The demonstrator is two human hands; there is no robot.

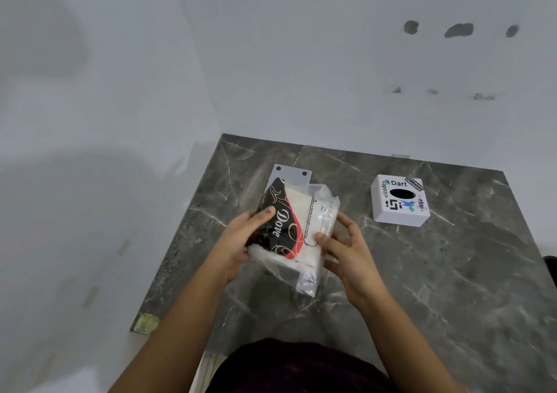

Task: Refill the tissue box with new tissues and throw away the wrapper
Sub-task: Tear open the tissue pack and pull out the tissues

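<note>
Both hands, left hand (241, 239) and right hand (346, 251), grip a black-and-red tissue pack (289, 227) in crinkled clear wrapper, fingers curled round its sides. The white stickered tissue box (399, 201) sits apart on the marble counter (437, 287); a white plate (291, 174) lies behind.

Flat white plate (291, 175): only its far edge with two dark holes shows at 12 o'clock of the tissue pack (294, 230); the rest lies hidden behind the pack.
Tissue pack: small print on the clear side panel too fine to read; left edge covered by the left hand (241, 243).
Right hand (346, 252): palm side hidden against the pack.
Marble counter (422, 272): cut off by the picture's right and bottom edges.
Dark object (551, 264) at 3 o'clock: cropped, unidentifiable.
Label (144, 323) at the counter's near-left corner: blurred.
</note>
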